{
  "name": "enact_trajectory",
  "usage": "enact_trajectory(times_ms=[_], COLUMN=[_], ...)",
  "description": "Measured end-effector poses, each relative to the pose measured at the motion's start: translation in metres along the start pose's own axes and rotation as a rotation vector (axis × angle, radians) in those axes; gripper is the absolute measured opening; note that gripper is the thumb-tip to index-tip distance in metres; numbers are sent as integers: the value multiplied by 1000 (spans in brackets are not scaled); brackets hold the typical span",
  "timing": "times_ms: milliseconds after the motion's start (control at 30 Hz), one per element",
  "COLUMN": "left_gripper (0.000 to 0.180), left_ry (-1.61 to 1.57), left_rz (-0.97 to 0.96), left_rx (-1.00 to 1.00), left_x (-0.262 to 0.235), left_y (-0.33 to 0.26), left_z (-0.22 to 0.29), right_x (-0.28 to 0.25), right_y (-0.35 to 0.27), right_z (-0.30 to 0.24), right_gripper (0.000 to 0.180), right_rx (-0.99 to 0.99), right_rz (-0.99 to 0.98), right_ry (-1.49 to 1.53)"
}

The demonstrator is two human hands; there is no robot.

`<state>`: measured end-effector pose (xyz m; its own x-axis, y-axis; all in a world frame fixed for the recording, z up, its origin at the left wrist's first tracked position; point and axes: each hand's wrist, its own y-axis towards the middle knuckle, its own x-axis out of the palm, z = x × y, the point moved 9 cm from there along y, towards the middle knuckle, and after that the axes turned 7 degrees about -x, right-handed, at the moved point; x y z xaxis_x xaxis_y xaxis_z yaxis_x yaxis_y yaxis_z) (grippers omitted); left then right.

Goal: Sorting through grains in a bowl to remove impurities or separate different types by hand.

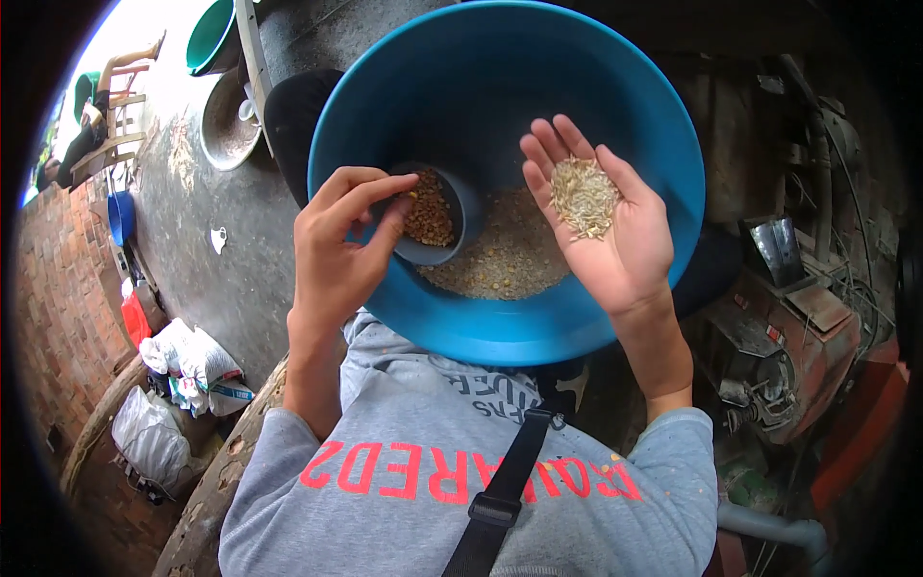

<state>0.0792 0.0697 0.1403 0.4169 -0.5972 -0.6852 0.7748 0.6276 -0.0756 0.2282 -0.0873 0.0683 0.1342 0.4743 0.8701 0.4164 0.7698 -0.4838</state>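
Evidently the left hand (336,226) hides much of the near-left rim of a small grey-blue container (423,254), which sits inside a wide blue basin (678,173). Its thumb and forefinger come close together over the container's brown granules (431,213); a yellow kernel (412,194) shows between the tips, but whether they clamp it I cannot tell. The remaining fingers curl partly out of sight.

The right hand (625,236) lies palm up over the basin's right side, fingers apart, with a pile of pale husked grain (584,197) loose in the palm rather than gripped. This hand and its wrist cover part of the basin's wall and near rim. Mixed meal and grain (505,264) spreads over the basin's bottom, its far edge lost in shadow.

The basin's far rim meets the upper picture edge, and its underside is hidden. Between the two hands there is open room above the mixed meal, and more toward the shadowed far wall. Machinery (784,356) at right fades into darkness; another person (91,125), upper left, is partly cut off by the lens rim.
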Motion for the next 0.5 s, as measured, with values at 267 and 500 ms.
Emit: enact_trajectory(times_ms=[267, 500], left_gripper=[25, 34], left_ry=[-306, -274], left_rz=[152, -67], left_rx=[92, 309], left_x=[9, 45], left_y=[6, 17], left_z=[44, 95], right_x=[24, 37], right_y=[2, -27], right_z=[11, -7], right_gripper=[50, 50], right_rx=[101, 63], right_rz=[-10, -116], right_ry=[-204, -253])
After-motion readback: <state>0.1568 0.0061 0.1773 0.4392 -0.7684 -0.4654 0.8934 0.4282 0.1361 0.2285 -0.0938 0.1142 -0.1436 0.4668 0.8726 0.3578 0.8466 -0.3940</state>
